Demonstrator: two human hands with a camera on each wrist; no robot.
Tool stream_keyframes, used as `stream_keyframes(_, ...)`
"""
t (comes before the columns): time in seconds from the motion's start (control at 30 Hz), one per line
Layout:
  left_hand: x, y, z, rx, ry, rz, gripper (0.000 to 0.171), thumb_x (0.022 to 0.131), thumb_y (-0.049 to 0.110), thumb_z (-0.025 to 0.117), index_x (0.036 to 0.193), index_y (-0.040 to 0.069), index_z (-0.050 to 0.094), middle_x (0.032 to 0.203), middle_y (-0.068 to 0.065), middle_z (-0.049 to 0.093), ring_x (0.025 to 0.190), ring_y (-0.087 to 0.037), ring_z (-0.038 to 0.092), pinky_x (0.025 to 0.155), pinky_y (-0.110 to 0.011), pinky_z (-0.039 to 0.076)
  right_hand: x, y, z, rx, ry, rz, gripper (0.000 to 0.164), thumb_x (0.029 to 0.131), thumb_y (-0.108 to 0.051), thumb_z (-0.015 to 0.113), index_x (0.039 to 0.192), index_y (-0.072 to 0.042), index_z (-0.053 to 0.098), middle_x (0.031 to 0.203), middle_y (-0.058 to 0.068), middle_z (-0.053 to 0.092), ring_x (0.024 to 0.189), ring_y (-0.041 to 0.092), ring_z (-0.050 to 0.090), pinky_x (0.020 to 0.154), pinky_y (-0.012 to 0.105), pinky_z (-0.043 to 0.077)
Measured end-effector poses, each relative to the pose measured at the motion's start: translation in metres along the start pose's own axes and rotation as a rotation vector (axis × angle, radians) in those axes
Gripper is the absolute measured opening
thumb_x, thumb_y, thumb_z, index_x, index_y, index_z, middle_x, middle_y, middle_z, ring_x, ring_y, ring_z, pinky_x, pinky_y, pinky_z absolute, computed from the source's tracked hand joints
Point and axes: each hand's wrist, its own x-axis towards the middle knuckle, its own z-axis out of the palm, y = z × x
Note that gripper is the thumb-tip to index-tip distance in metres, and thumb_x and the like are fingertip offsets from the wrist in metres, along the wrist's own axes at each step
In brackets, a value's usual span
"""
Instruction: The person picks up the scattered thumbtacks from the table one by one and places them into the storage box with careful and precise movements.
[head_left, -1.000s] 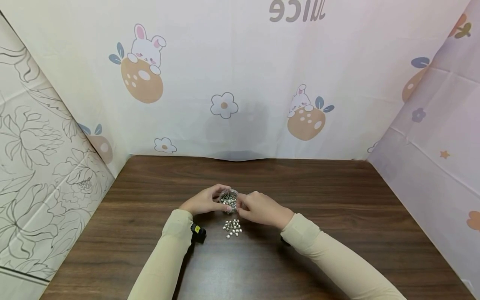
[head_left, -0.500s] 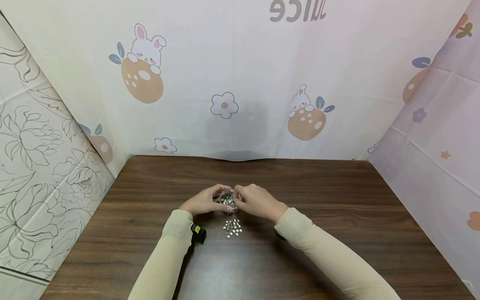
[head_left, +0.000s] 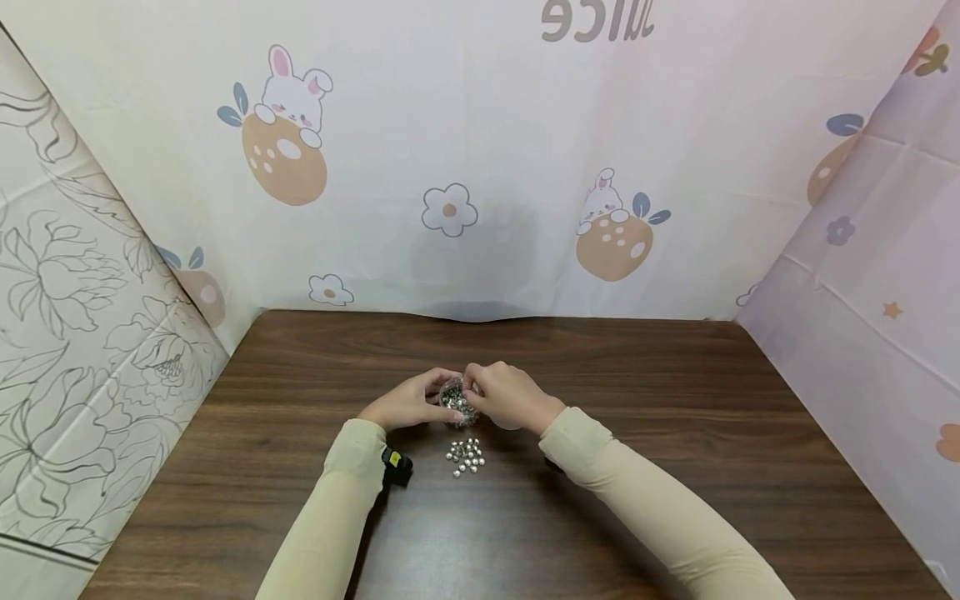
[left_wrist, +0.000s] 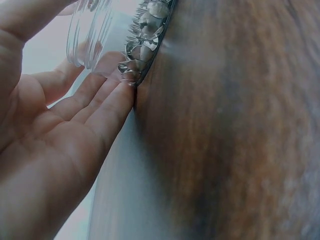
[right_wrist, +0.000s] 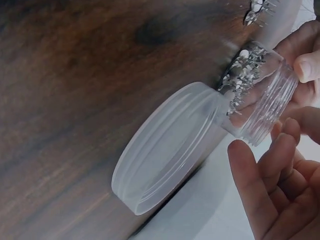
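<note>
A clear screw-top jar (right_wrist: pixel 272 102) stands open on the table with silver thumbtacks (left_wrist: pixel 145 37) in it. My left hand (head_left: pixel 408 405) holds it from the left, thumb on the near side and fingers round the back, as the left wrist view also shows. My right hand (head_left: pixel 512 397) is over the right part of the mouth, its thumb and index finger bent down at the rim. I cannot tell whether a tack is between those fingertips. A loose group of silver thumbtacks (head_left: pixel 465 457) lies on the table in front of the jar.
A translucent round lid (right_wrist: pixel 165 152) lies on the table beside the jar, under my right hand. The brown wooden table (head_left: pixel 637 367) ends at a printed curtain (head_left: pixel 375 250) behind, with more curtains at both sides.
My right hand has moved left and away from me, from the jar's right side to over its mouth. The left hand, jar and loose tacks stay in place.
</note>
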Motion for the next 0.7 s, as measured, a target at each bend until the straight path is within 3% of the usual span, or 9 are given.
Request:
stream_keyframes(0.33,0.0,0.0,0.0,0.017,-0.002,0.0,0.066,0.082,0.022,0.072,0.138,0.008,0.04,0.142,-0.014,0.039,0.124,-0.028,0.04,0.103,-0.05,0.039,-0.008,0.0,-0.003,0.033,-0.007,0.026,0.01,0.093,-0.021,0.051,0.096,-0.016,0.059,0.059,-0.008,0.052,0.045,0.003,0.041,0.04,0.02,0.038)
stream_keyframes(0.7,0.001,-0.001,0.0,-0.002,-0.007,0.016,0.066,0.082,0.021,0.072,0.138,0.005,0.04,0.138,-0.018,0.043,0.122,-0.03,0.043,0.102,-0.051,0.04,-0.024,-0.006,-0.006,0.032,0.004,-0.067,0.006,0.091,-0.019,0.053,0.087,-0.02,0.058,0.057,-0.012,0.052,0.045,-0.001,0.041,0.042,0.018,0.039)
